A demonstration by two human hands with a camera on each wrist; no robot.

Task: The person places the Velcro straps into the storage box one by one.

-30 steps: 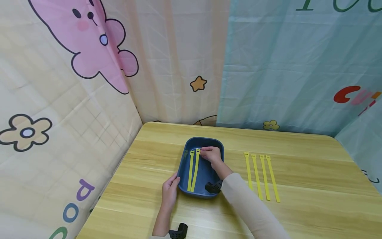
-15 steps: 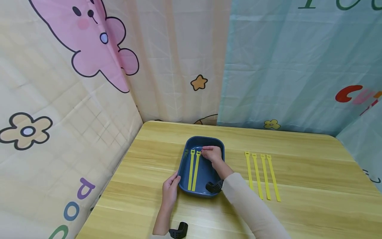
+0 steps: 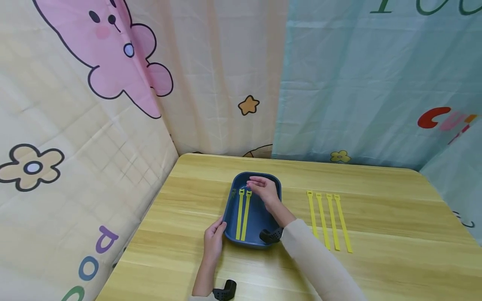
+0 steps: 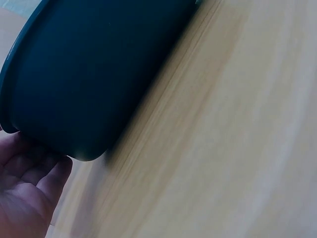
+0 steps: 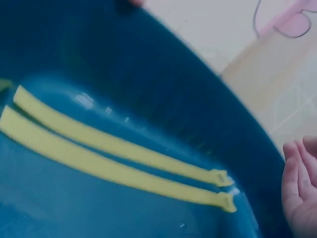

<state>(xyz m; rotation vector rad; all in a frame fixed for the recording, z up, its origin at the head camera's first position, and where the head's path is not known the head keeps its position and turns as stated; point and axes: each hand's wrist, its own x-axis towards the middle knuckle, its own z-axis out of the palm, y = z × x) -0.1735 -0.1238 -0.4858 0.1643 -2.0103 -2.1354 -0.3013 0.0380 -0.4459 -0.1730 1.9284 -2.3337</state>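
Note:
My left hand [image 3: 214, 242] holds the near left side of a dark blue plastic tray [image 3: 260, 244]; in the left wrist view its fingers lie against the outer wall under the rim. Two yellow cable straps [image 3: 239, 215] with slotted heads lie side by side on the tray floor, heads at the far end. Over the far part of the tray is my right hand [image 3: 265, 190], fingers loosely extended and holding nothing, just beyond the strap heads. The right wrist view shows that hand [image 5: 302, 188] apart from both straps [image 5: 119, 168].
Several more yellow straps [image 3: 334, 223] lie in a row on the wooden table [image 3: 395, 217], right of the tray. Black wrist mounts [image 3: 226, 290] sit on both arms. Printed curtains [image 3: 218, 83] hang behind and to the left.
My right hand first pinches the second strap's head and lays it straight, parallel to the first. Then the fingers let go and lift off. The left hand stays on the tray.

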